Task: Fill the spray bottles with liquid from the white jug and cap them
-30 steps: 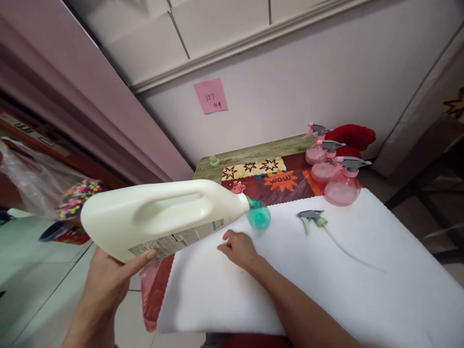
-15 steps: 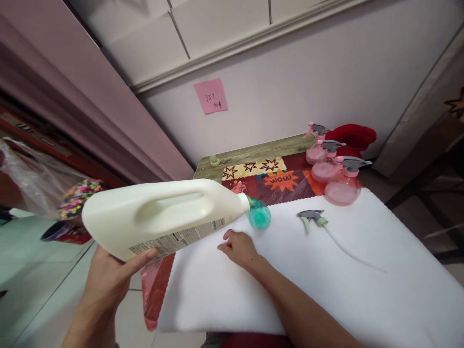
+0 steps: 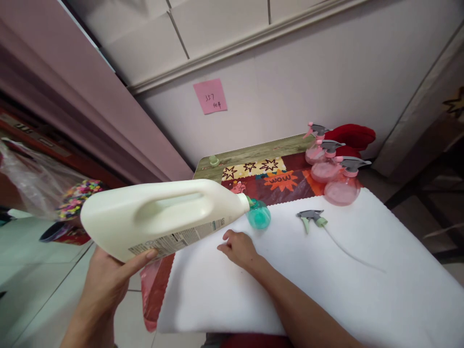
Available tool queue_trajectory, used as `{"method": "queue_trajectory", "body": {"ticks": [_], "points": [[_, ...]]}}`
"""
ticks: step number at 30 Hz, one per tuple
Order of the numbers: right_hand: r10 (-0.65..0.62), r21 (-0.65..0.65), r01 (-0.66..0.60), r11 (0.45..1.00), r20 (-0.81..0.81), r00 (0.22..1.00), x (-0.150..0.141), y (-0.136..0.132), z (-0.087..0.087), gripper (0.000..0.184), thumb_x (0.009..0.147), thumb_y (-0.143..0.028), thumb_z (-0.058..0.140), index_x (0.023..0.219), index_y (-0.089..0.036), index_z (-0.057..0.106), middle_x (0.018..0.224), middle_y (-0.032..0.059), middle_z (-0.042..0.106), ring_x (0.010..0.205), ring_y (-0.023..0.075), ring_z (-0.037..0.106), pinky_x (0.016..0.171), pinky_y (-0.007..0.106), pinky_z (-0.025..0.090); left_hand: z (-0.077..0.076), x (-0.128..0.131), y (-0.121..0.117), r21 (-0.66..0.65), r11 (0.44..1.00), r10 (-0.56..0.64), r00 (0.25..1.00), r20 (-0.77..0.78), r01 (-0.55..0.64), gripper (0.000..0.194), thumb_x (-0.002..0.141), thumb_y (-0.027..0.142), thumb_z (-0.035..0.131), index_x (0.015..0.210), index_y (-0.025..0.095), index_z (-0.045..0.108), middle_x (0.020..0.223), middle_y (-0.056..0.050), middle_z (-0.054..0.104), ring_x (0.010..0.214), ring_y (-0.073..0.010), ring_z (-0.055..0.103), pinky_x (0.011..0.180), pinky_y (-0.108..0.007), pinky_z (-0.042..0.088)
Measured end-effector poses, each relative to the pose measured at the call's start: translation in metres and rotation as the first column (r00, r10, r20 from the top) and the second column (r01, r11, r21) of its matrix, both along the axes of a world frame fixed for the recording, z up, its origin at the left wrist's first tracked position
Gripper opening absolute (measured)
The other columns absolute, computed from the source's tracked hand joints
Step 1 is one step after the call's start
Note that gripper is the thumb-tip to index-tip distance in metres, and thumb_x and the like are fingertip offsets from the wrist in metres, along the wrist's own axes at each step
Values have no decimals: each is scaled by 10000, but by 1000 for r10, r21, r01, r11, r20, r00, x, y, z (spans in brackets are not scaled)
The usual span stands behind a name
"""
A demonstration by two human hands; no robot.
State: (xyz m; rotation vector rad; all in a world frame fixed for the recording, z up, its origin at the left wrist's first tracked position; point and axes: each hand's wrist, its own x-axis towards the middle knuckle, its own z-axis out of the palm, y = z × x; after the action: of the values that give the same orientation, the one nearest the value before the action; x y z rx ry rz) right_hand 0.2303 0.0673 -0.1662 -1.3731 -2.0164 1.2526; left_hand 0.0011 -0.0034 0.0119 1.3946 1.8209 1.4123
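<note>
In my left hand (image 3: 105, 285) I hold a large cream-white detergent jug (image 3: 174, 208) from below, thumb along its label. The jug lies nearly level, its neck pointing right. Its mouth meets the neck of a small round clear-green bottle (image 3: 258, 217); whether they touch I cannot tell. Green shows inside the bottle, which stands on the white table cover (image 3: 206, 295). My right hand (image 3: 239, 249) rests on the cover just below the jug's front end, its fingers curled with nothing visible in them. A grey and green spray trigger (image 3: 312, 216) with its tube lies right of the bottle.
Pink spray bottles (image 3: 342, 188) stand at the right back, before a red cloth item (image 3: 351, 137). A small green cap (image 3: 214, 161) sits at the table's far left corner. A pink note (image 3: 210, 96) hangs on the wall. Colourful beads in a plastic bag (image 3: 81, 195) are at left.
The view has shifted very slightly. Both hands, the jug and the green bottle keep their places.
</note>
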Motion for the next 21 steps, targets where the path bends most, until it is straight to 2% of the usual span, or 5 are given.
{"method": "queue_trajectory", "body": {"ticks": [6,16,21], "points": [[-3,-7,3,1000,-2,1000,-1,1,-2,306,914,-396,673,1150,-203,699,882,34,821,934,230,749,773,297,438,-1,-5,0,-17,1000,17,999,-41,-17,688,485,295,973,1118,207,717,1242,-93,756,1102,-324,712,896,-347,617],[-7,-16,7,1000,-2,1000,1,0,3,311,916,-379,676,1160,-188,701,899,42,826,939,235,750,769,301,433,4,2,1,10,1000,-20,1000,-23,20,679,523,257,966,1152,220,713,1190,-65,773,1066,-284,721,878,-315,621],[0,-2,0,1000,-2,1000,1,1,2,322,919,-382,676,1168,-180,701,904,47,827,950,241,751,774,306,430,2,-1,2,22,999,-32,999,2,32,675,537,235,958,1164,229,708,1236,-63,758,1057,-274,720,870,-299,620]]}}
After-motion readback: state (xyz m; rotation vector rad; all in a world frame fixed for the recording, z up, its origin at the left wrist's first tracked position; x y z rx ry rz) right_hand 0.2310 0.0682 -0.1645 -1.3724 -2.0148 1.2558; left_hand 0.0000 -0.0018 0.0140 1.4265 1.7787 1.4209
